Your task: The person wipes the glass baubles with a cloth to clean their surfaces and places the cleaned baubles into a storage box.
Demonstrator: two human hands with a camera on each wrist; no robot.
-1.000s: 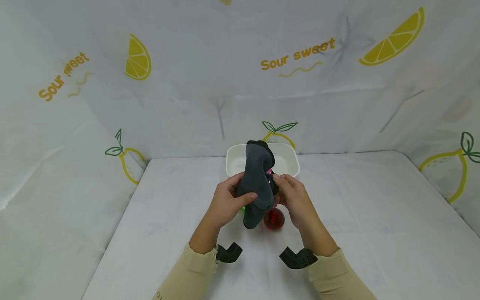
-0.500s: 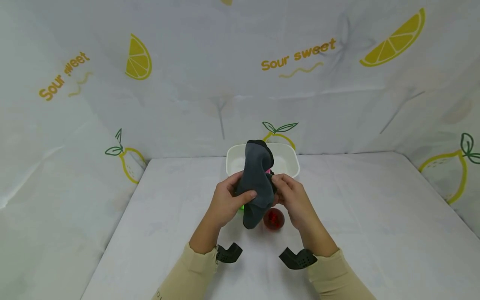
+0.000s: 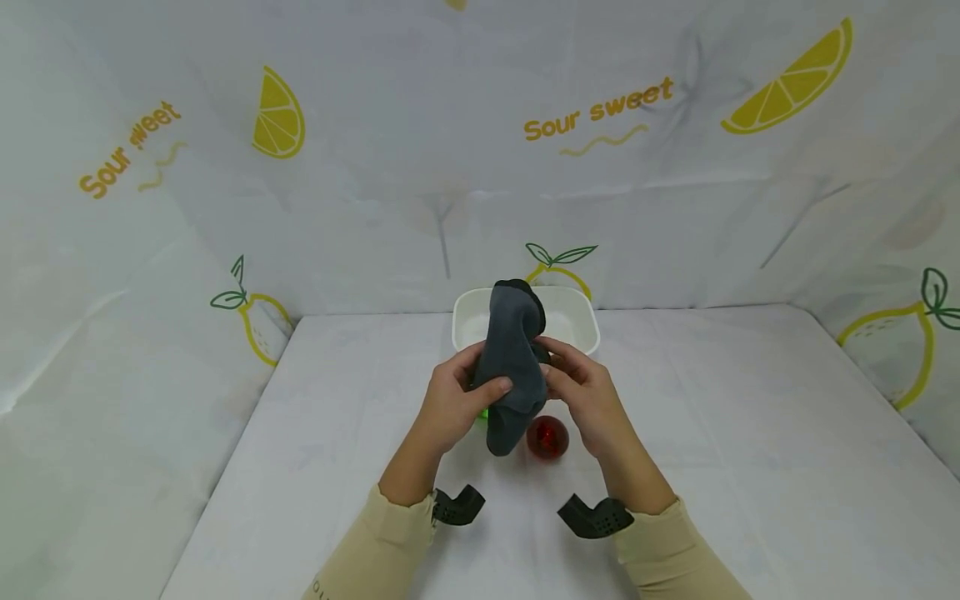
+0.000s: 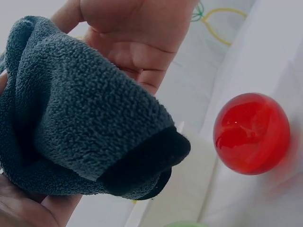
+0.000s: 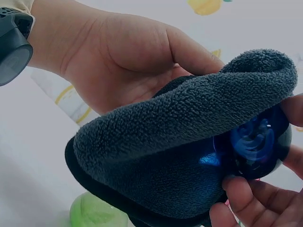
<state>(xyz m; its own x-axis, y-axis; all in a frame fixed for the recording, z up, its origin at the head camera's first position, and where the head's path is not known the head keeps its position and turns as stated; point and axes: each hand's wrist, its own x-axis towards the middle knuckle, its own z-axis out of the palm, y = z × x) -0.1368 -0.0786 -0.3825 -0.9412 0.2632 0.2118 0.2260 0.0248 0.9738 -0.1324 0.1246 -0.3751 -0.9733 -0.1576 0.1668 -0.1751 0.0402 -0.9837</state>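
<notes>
A dark grey terry cloth (image 3: 512,354) with black edging is held up over the middle of the table. My left hand (image 3: 448,406) grips it from the left, thumb across its front. The right wrist view shows a clear dark-blue ball (image 5: 255,144) partly covered by the folded cloth. Fingertips of my right hand (image 3: 588,398) hold this ball from the side; the head view hides it behind the cloth. A red ball (image 3: 547,438) lies on the table just below my hands. Part of a green ball (image 5: 97,210) shows beneath the cloth.
A white plastic basin (image 3: 579,321) stands behind the hands at the table's back edge. White sheeting with lemon prints (image 3: 277,117) hangs behind and beside the white-covered table (image 3: 720,467).
My right fingers have shifted slightly at the cloth's right side, now more spread, with less of the dark piece showing there. The left hand and red ball look nearly unmoved.
</notes>
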